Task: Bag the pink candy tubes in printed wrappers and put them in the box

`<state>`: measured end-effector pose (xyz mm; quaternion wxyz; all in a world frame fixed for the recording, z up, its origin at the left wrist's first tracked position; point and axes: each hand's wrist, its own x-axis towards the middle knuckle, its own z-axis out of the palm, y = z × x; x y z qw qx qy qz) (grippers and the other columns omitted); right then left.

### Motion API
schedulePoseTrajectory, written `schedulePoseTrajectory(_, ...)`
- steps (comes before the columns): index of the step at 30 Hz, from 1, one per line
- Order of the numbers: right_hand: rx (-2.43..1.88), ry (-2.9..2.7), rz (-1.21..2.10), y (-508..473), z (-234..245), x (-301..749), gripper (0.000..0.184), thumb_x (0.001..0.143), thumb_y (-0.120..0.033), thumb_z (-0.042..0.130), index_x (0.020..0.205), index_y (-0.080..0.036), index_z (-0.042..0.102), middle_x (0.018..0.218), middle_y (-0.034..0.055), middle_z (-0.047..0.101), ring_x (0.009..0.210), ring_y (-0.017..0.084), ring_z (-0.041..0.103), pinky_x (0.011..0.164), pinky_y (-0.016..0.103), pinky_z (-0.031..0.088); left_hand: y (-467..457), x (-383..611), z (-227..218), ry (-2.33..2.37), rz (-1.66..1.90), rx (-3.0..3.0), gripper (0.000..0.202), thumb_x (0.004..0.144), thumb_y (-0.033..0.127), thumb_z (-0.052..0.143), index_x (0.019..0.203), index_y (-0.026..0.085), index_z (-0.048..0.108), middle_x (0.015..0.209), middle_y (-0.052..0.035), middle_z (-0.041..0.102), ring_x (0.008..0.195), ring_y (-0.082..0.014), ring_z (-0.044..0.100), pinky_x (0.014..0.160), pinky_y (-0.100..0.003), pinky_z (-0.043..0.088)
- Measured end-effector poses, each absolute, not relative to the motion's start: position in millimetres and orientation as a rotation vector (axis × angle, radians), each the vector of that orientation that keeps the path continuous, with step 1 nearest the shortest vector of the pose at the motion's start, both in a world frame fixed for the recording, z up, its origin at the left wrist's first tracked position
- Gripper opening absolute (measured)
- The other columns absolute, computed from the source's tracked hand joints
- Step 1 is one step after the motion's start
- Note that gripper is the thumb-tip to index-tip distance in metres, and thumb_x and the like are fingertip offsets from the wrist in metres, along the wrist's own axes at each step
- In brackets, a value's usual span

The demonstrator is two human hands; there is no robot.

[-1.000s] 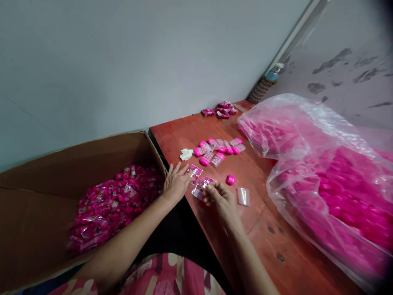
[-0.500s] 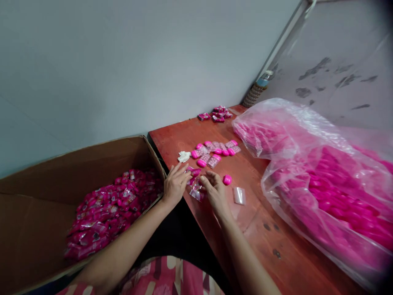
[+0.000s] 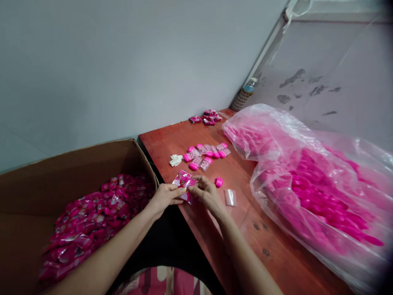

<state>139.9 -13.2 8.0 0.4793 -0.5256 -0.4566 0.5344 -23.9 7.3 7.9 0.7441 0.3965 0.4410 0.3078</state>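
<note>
Both hands meet at the near left edge of the red-brown table. My left hand and my right hand each pinch a side of a small stack of pink sachets, held just above the table edge. Right of my right hand lie a loose pink cap and a small clear plastic case. Behind them sits a cluster of filled clear cases with pink caps.
An open cardboard box at the left holds a heap of pink sachets. A big clear plastic bag of pink parts fills the table's right side. A white crumpled scrap, pink packets and a bottle stand near the wall.
My hands have gathered the sachets that lay spread on the table into one stack and lifted it between them. The view has swung a little to the right.
</note>
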Motion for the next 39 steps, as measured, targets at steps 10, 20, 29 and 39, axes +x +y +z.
schedulePoseTrajectory(10,-2.354,-1.508,0.265,52,34,175,0.046,0.08,-0.051,0.046,0.105,-0.012,0.05,0.105,0.021,0.058,0.094,0.033,0.058,0.075,0.041,0.041,9,-10,11,1.022,0.822,0.472,0.016,0.06,0.02,0.075,0.06,0.009,0.063,0.059,-0.0062,0.064,0.05,-0.0106,0.059,0.052,-0.021,0.052)
schedulePoseTrajectory(20,-2.564,-1.954,0.178,68,38,199,0.022,0.08,-0.02,0.046,0.095,-0.012,0.06,0.094,0.0188,0.064,0.091,0.03,0.061,0.072,0.036,0.044,22,-7,14,0.904,1.034,-0.012,0.007,0.076,0.014,0.061,0.069,0.012,0.059,0.062,-0.005,0.065,0.059,-0.0145,0.064,0.062,-0.027,0.055)
schedulePoseTrajectory(29,-1.745,-1.422,0.932,-11,44,150,0.028,0.085,-0.046,0.038,0.087,-0.021,0.05,0.063,0.002,0.062,0.051,0.018,0.059,0.048,0.028,0.045,22,0,18,0.899,1.125,-0.138,0.008,0.074,0.016,0.064,0.079,0.013,0.059,0.071,-0.0062,0.065,0.069,-0.0168,0.066,0.065,-0.026,0.054)
schedulePoseTrajectory(39,-1.439,-1.018,1.234,-46,15,98,0.027,0.08,-0.048,0.05,0.078,-0.021,0.045,0.051,-0.0062,0.049,0.039,0.012,0.05,0.035,0.022,0.041,9,13,25,0.866,1.004,-0.049,0.02,0.073,0.03,0.065,0.067,0.013,0.056,0.055,-0.0005,0.06,0.04,-0.0101,0.054,0.036,-0.019,0.042)
